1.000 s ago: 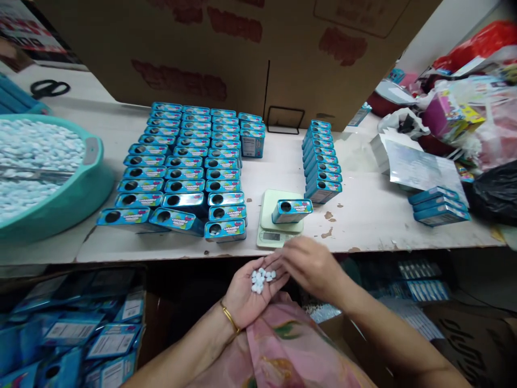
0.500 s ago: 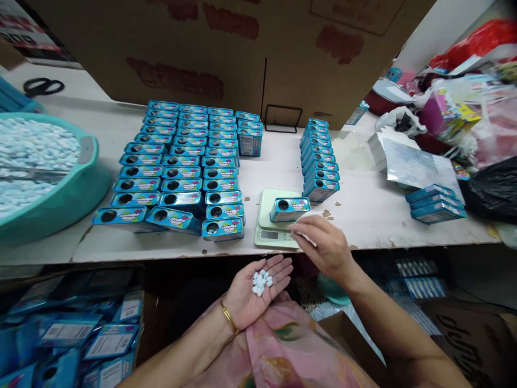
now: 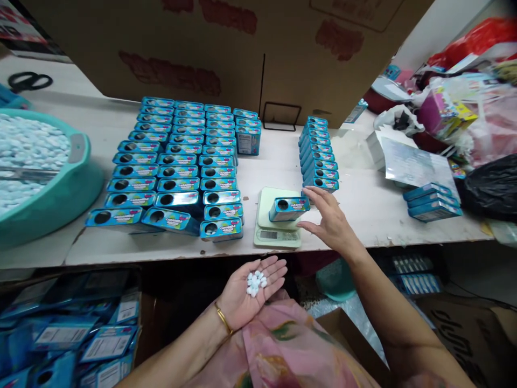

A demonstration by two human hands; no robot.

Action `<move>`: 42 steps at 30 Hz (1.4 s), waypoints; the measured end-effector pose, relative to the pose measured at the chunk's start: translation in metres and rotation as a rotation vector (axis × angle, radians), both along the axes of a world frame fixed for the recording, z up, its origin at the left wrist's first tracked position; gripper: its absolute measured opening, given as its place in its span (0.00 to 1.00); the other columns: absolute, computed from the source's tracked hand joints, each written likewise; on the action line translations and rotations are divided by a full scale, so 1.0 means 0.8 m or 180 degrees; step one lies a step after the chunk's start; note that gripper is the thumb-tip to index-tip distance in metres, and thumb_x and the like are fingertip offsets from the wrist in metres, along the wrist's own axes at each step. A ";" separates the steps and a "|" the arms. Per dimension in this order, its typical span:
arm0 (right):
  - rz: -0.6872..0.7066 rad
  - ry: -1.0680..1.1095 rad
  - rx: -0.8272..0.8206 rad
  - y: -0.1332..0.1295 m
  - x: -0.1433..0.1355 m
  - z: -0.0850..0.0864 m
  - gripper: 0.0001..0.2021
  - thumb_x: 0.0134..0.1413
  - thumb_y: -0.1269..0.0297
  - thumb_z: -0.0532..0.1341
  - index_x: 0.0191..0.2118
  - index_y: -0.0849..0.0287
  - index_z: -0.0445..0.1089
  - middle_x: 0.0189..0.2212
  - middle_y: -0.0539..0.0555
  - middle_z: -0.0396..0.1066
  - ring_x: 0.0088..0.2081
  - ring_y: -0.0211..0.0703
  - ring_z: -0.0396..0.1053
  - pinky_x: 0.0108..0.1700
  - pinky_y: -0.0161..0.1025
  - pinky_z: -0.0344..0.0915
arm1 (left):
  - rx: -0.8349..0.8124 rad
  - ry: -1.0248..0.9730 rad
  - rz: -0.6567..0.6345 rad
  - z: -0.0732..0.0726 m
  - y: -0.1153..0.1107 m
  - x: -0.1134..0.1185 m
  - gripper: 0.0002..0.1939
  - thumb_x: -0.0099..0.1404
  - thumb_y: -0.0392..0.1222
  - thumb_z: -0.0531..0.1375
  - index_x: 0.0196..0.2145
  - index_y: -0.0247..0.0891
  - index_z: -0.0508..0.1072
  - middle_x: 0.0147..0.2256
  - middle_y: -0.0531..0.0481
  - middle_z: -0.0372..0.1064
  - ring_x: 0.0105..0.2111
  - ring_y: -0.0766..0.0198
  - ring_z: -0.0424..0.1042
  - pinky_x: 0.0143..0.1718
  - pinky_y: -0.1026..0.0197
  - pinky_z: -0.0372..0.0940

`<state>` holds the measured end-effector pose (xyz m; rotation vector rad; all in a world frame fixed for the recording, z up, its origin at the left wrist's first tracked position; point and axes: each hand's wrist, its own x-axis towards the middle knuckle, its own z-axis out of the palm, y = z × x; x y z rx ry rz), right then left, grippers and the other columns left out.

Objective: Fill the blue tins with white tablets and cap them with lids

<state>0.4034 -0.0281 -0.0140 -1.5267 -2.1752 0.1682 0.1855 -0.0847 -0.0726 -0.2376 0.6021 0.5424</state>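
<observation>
Looking down from head height, we see a blue candy tin [image 3: 287, 211] standing upright on a pale green digital scale [image 3: 266, 195]. Its printed lid reads "Caramelo Macizo" and has a round dark opening near the left end. The long axis of the tin's top runs left to right. The tin lies ahead of both our hands, and our right hand [image 3: 331, 221] is clearly the nearer: it comes in from the right, facing the tin's short right end. Its thumb and fingers are spread wide around that end and seem to grip nothing; we cannot tell whether a fingertip touches the tin.

Our left hand [image 3: 243, 302] is well apart from it, closer to our body, in front of the table edge. It lies palm up, fingers extended, with a small heap of pale candies [image 3: 255, 283] resting on the palm.

On the white table [image 3: 278, 156], rows of matching tins [image 3: 177, 171] stand to the left, beyond them a teal basin [image 3: 52, 199]; a single column of tins [image 3: 319, 156] stands to the right.

Half a second ago, our right hand was pinched together by the scale's front right corner; now it is opened out beside the tin, which keeps its place.
</observation>
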 end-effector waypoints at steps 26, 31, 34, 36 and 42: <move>-0.0308 -0.0480 0.0268 0.237 -0.073 -0.042 0.20 0.52 0.74 0.51 0.52 0.58 0.57 0.54 0.56 0.51 0.52 0.45 0.51 0.49 0.43 0.56 | -0.0029 0.0190 0.0301 -0.025 0.005 -0.044 0.17 0.56 0.37 0.54 0.43 0.26 0.66 0.47 0.34 0.63 0.49 0.51 0.59 0.48 0.54 0.59; -0.0552 -0.0740 0.0785 0.125 0.029 -0.019 0.11 0.53 0.67 0.53 0.41 0.59 0.66 0.45 0.57 0.61 0.47 0.47 0.56 0.49 0.49 0.55 | -0.0052 0.0254 0.0106 -0.020 0.005 -0.036 0.17 0.57 0.36 0.53 0.44 0.26 0.64 0.47 0.35 0.64 0.49 0.52 0.60 0.47 0.54 0.59; -0.0766 -0.0977 0.0700 0.084 0.066 -0.023 0.09 0.51 0.61 0.55 0.34 0.58 0.69 0.40 0.57 0.63 0.43 0.48 0.58 0.45 0.48 0.58 | 0.0010 0.0269 -0.0015 -0.015 0.003 -0.025 0.18 0.57 0.36 0.53 0.45 0.25 0.64 0.46 0.34 0.64 0.49 0.52 0.60 0.46 0.55 0.60; -0.0739 -0.1154 0.0654 0.074 0.072 -0.033 0.08 0.50 0.60 0.56 0.31 0.58 0.69 0.41 0.57 0.63 0.43 0.49 0.58 0.42 0.47 0.58 | 0.0059 0.0278 -0.0086 -0.011 0.000 -0.017 0.18 0.57 0.36 0.53 0.45 0.25 0.63 0.45 0.34 0.64 0.48 0.52 0.61 0.45 0.55 0.61; -0.0688 -0.1352 0.0689 0.051 0.065 -0.036 0.07 0.54 0.66 0.53 0.29 0.59 0.66 0.45 0.58 0.62 0.43 0.49 0.59 0.39 0.45 0.56 | 0.0099 0.0323 -0.0027 -0.008 -0.010 -0.014 0.18 0.57 0.36 0.53 0.45 0.26 0.63 0.44 0.35 0.66 0.47 0.53 0.62 0.44 0.55 0.61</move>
